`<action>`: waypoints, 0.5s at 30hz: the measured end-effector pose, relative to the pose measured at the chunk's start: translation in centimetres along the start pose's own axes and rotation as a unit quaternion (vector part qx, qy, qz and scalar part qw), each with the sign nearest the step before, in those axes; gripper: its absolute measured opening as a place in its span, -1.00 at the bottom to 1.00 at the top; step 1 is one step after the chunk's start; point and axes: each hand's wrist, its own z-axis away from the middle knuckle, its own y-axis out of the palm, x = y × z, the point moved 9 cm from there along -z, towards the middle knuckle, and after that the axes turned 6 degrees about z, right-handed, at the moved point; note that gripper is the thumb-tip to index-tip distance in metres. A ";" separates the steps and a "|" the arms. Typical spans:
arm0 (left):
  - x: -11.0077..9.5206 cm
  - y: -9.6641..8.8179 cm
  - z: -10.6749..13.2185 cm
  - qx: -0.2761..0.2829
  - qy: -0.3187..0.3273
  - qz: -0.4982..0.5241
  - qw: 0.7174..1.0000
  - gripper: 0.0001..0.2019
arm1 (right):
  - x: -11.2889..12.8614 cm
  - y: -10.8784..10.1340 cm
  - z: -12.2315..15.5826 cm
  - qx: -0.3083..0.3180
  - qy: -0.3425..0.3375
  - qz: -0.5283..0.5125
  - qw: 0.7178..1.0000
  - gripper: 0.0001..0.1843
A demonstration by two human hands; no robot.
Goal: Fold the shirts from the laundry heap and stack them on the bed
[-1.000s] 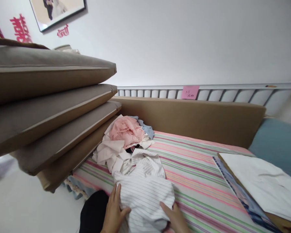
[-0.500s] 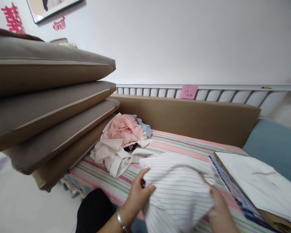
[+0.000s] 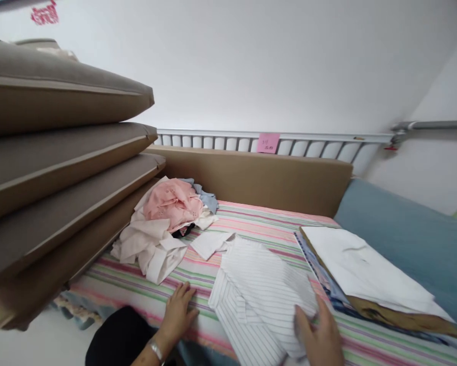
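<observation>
A white pinstriped shirt (image 3: 264, 274) lies spread on the bed, one sleeve folded back at the front and the other reaching left towards the clothes pile. My left hand (image 3: 178, 311) is off the shirt, to its left, fingers stretched over the striped sheet (image 3: 197, 284) and holding nothing. At the shirt's right edge is my right hand (image 3: 322, 335), thumb over the cloth and fingers apart by the edge. Right of the shirt lies a stack of flat folded clothes (image 3: 369, 264), white on top, with brown and blue layers below.
A heap of loose clothes (image 3: 175, 203), pink, cream and pale blue, sits at the back left. Thick grey-brown cushions (image 3: 71, 168) are stacked at left. A brown padded board (image 3: 251, 168) runs along the back, before a white radiator (image 3: 220, 141). Blue fabric (image 3: 399, 229) lies at right.
The shirt, held up between both hands before, now rests flatter on the bed. My left hand has let go and moved left; my right stays at its right side. The view has turned right.
</observation>
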 end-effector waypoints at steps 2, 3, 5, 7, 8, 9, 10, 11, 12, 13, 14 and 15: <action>-1.8 1.3 0.8 0.007 0.029 0.024 0.999 -0.52 | 3.6 2.0 1.3 0.033 -0.117 0.073 0.990 -0.23; -3.0 2.1 1.2 0.013 0.051 0.044 0.998 -0.53 | 4.5 3.4 2.2 0.063 -0.148 0.093 0.983 -0.28; -5.3 3.6 2.1 0.031 0.089 0.082 0.992 -0.51 | 4.5 5.9 3.8 0.117 -0.153 0.123 0.973 -0.40; -7.1 4.8 2.6 0.050 0.100 0.095 0.989 -0.39 | 3.5 7.4 4.5 0.145 -0.130 0.120 0.974 -0.57; -7.8 5.2 2.7 0.056 0.097 0.090 0.990 -0.34 | 2.8 7.6 4.4 0.154 -0.103 0.091 0.978 -0.64; -8.4 5.4 2.6 0.059 0.093 0.081 0.991 -0.31 | 2.0 7.6 4.0 0.159 -0.067 0.046 0.984 -0.70; -8.9 5.5 2.4 0.060 0.090 0.071 0.992 -0.35 | 1.2 7.4 3.5 0.161 -0.024 -0.005 0.987 -0.74; -9.3 5.4 2.2 0.058 0.088 0.065 0.992 -0.43 | 0.5 7.1 2.9 0.162 0.019 -0.050 0.985 -0.74; -9.8 5.3 1.9 0.055 0.089 0.068 0.992 -0.56 | -0.1 6.7 2.3 0.157 0.060 -0.083 0.982 -0.72; -10.1 5.1 1.6 0.055 0.090 0.083 0.991 -0.71 | -0.6 6.0 1.8 0.148 0.092 -0.099 0.980 -0.65; -10.4 5.0 1.3 0.058 0.091 0.114 0.988 -0.84 | -1.1 5.2 1.3 0.138 0.121 -0.112 0.977 -0.56; -10.6 4.8 1.1 0.063 0.092 0.161 0.981 -0.89 | -1.6 4.5 1.0 0.131 0.152 -0.135 0.970 -0.48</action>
